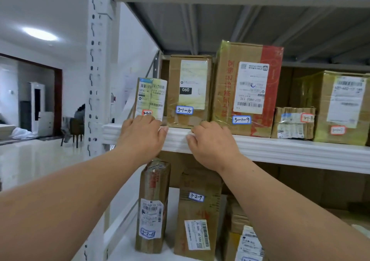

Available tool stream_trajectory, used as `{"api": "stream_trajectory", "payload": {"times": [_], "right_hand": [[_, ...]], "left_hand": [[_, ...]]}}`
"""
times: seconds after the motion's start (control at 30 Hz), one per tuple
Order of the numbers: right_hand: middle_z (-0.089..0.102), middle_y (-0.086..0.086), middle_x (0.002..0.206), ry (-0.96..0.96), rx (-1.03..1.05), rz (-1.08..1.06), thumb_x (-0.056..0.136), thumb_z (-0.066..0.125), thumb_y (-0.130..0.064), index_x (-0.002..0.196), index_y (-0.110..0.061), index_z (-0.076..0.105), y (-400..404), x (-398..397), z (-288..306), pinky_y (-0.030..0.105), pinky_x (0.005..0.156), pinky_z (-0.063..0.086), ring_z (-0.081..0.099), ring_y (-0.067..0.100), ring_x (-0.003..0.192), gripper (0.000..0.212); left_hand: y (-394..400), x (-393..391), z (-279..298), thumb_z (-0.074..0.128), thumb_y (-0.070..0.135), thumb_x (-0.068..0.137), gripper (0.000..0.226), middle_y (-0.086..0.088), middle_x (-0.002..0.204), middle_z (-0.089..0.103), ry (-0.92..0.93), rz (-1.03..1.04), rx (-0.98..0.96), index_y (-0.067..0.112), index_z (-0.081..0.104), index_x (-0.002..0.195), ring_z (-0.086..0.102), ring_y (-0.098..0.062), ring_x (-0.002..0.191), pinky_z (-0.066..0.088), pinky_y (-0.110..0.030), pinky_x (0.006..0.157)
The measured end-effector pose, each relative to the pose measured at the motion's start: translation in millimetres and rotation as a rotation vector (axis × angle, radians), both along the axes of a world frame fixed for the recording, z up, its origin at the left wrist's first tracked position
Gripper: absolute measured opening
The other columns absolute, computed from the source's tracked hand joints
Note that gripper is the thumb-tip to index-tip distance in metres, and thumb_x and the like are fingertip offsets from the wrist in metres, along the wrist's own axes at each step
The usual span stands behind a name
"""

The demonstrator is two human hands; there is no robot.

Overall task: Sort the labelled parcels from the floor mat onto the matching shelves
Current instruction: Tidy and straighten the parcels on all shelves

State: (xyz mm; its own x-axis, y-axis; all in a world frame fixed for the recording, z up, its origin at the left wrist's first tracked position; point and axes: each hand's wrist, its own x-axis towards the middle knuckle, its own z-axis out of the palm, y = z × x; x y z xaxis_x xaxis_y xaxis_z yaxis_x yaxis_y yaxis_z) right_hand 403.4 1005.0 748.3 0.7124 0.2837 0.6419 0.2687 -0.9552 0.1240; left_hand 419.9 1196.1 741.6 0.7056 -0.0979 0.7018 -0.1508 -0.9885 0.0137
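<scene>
Both my hands sit at the shelf edge: my left hand curls around parcel 3-1-11, far left; my right hand rests knuckled, empty. Next, I'd judge, square it beside parcel 3-1-10.

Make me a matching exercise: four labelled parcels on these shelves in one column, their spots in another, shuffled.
Parcels
1. Parcel 3-1-10
2. Parcel 3-1-9
3. Parcel 3-2-10
4. Parcel 3-1-8

Places
A. lower shelf, far left
B. upper shelf, between the slim parcel at the left end and the tall red-printed box
C. upper shelf, small and low, right of the tall box
D. upper shelf, tallest box

Pairs: 1-B, 2-D, 3-A, 4-C
</scene>
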Motion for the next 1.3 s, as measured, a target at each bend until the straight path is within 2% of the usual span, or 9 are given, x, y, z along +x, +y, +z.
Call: {"api": "stream_trajectory", "payload": {"times": [0.2, 0.37, 0.63, 0.73, 0.9, 1.0, 1.13, 1.3], "right_hand": [[0.057, 0.002, 0.12, 0.043, -0.004, -0.041, 0.101, 0.02, -0.054, 0.115, -0.02, 0.061, 30, 6, 5, 0.043, 0.091, 0.036, 0.049, 0.025, 0.117, 0.055], [0.057, 0.003, 0.12, 0.047, -0.022, -0.058, 0.101, 0.018, -0.056, 0.119, -0.02, 0.062, 45, 10, 8, 0.042, 0.093, 0.036, 0.048, 0.025, 0.119, 0.059], [0.059, 0.001, 0.119, 0.03, -0.009, -0.081, 0.1, 0.015, -0.059, 0.118, -0.022, 0.063, 52, 16, 7, 0.043, 0.095, 0.037, 0.049, 0.025, 0.118, 0.063], [0.059, 0.0, 0.117, 0.016, 0.047, -0.06, 0.1, 0.019, -0.057, 0.119, -0.023, 0.063, 51, 18, 7, 0.042, 0.092, 0.038, 0.051, 0.023, 0.115, 0.058], [0.053, -0.003, 0.095, -0.038, 0.148, -0.035, 0.102, 0.031, -0.043, 0.091, -0.021, 0.056, 47, 22, 10, 0.038, 0.078, 0.04, 0.052, 0.023, 0.094, 0.036], [0.049, -0.003, 0.087, -0.077, 0.168, -0.036, 0.101, 0.033, -0.038, 0.082, -0.02, 0.048, 46, 23, 15, 0.039, 0.075, 0.042, 0.049, 0.023, 0.086, 0.03], [0.055, 0.0, 0.091, -0.128, 0.162, -0.044, 0.099, 0.036, -0.034, 0.089, -0.016, 0.057, 40, 26, 19, 0.04, 0.077, 0.044, 0.052, 0.025, 0.088, 0.031], [0.057, -0.002, 0.097, -0.162, 0.12, -0.055, 0.099, 0.037, -0.032, 0.1, -0.018, 0.062, 28, 26, 21, 0.037, 0.077, 0.04, 0.052, 0.022, 0.091, 0.028]], "left_hand": [[27, 10, -2, 0.011, 0.048, 0.099, 0.06, 0.001, 0.123, 0.057, -0.025, 0.001, -0.01, 0.023, 0.061, 0.118, 0.048, -0.022, 0.116, 0.031, -0.043, 0.1], [43, 16, -2, 0.005, 0.051, 0.097, 0.066, 0.001, 0.12, 0.058, -0.018, 0.005, -0.047, 0.024, 0.061, 0.119, 0.05, -0.022, 0.113, 0.033, -0.045, 0.1], [49, 22, -2, 0.008, 0.05, 0.099, 0.062, 0.001, 0.122, 0.058, -0.036, -0.032, -0.06, 0.024, 0.06, 0.121, 0.05, -0.022, 0.113, 0.034, -0.045, 0.1], [49, 22, -3, 0.013, 0.047, 0.1, 0.055, 0.002, 0.12, 0.056, -0.088, -0.066, -0.048, 0.024, 0.06, 0.119, 0.049, -0.021, 0.112, 0.032, -0.043, 0.099], [45, 23, 5, 0.032, 0.039, 0.103, 0.039, 0.001, 0.127, 0.051, -0.177, -0.135, -0.071, 0.02, 0.056, 0.127, 0.044, -0.022, 0.117, 0.028, -0.041, 0.1], [40, 26, 15, 0.042, 0.035, 0.1, 0.038, -0.001, 0.133, 0.044, -0.206, -0.13, -0.112, 0.021, 0.05, 0.135, 0.039, -0.023, 0.122, 0.028, -0.042, 0.103], [31, 29, 32, 0.047, 0.033, 0.099, 0.043, -0.002, 0.14, 0.037, -0.198, -0.102, -0.195, 0.022, 0.043, 0.14, 0.032, -0.025, 0.129, 0.027, -0.044, 0.107], [16, 29, 47, 0.048, 0.028, 0.097, 0.044, -0.002, 0.143, 0.034, -0.24, -0.085, -0.178, 0.023, 0.043, 0.141, 0.028, -0.025, 0.132, 0.023, -0.043, 0.107]]}}
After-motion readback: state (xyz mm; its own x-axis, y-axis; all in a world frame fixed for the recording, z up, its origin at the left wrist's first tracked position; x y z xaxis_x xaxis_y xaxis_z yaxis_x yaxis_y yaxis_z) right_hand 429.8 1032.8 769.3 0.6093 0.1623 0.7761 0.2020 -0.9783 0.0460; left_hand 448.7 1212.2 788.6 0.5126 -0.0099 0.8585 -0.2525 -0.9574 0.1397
